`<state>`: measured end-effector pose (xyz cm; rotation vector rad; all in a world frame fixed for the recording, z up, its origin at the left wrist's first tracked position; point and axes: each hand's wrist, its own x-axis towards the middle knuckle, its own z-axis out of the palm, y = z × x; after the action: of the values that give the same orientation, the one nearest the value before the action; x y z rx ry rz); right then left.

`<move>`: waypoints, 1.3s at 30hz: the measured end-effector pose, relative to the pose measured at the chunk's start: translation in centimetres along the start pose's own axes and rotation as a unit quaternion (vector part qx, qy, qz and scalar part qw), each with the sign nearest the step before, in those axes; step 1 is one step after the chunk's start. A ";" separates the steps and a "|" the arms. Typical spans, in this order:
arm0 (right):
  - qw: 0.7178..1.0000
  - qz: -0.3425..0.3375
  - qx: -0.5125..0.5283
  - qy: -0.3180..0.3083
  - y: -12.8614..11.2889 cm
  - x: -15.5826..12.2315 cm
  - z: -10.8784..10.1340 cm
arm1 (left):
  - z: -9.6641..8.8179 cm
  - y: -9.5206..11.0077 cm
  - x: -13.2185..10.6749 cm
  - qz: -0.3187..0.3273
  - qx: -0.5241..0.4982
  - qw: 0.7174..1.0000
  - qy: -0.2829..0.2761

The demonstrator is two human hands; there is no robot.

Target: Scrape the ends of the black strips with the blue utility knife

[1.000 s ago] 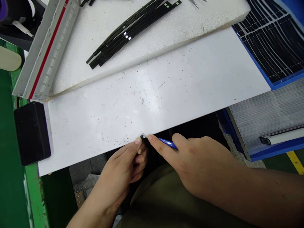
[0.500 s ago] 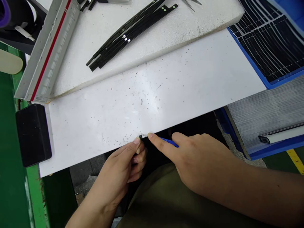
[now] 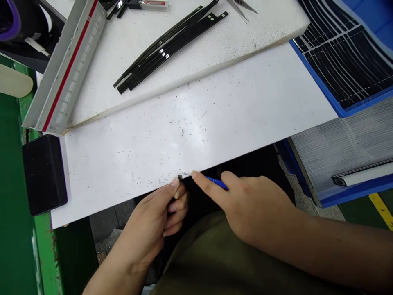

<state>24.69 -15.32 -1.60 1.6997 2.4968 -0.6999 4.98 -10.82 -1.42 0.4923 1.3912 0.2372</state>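
Near the front edge of the white tabletop (image 3: 215, 135), my left hand (image 3: 153, 211) pinches a small black piece (image 3: 180, 177) between thumb and forefinger. Only the end of that piece shows; the rest is hidden by the fingers. My right hand (image 3: 251, 200) grips a blue-handled craft knife (image 3: 218, 183), its forefinger stretched along toward the tip. The knife's thin metal end points left at the black piece, very close to it; whether they touch I cannot tell. Tiny dark shavings (image 3: 162, 180) are scattered over the tabletop just beyond my hands.
Long black strips (image 3: 172, 47) lie on a white foam slab (image 3: 245, 37), with tweezers (image 3: 241, 8) behind. A grey channel with a red stripe (image 3: 66, 73) and a black box (image 3: 45, 175) stand at left. Blue trays (image 3: 340, 112) of strips are at right.
Both hands stay in nearly the same place, with the knife tip still close to the black piece. The view has shifted slightly, showing more of the slab's far side.
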 end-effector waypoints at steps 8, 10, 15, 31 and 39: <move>0.976 0.047 0.188 0.102 2.8 -0.9 -1.1 | -1.2 0.2 -2.3 0.135 0.157 0.977 0.049; 0.978 0.044 0.180 0.095 2.7 -0.9 -1.1 | -1.2 0.4 -1.9 0.115 0.100 0.988 0.038; 0.991 0.018 0.129 0.014 1.0 0.1 -0.7 | -1.4 0.0 -0.5 0.043 -0.013 0.999 -0.017; 0.996 -0.035 0.082 0.014 0.0 1.4 -0.6 | -1.3 -0.2 0.4 0.001 -0.001 1.000 -0.014; 0.998 -0.055 0.024 0.001 -0.3 1.4 -1.0 | -1.1 -0.4 0.6 0.018 0.008 1.000 0.000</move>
<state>24.11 -13.80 -1.02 1.5875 2.6130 -0.7745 3.93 -10.72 -2.21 0.5316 1.3850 0.2553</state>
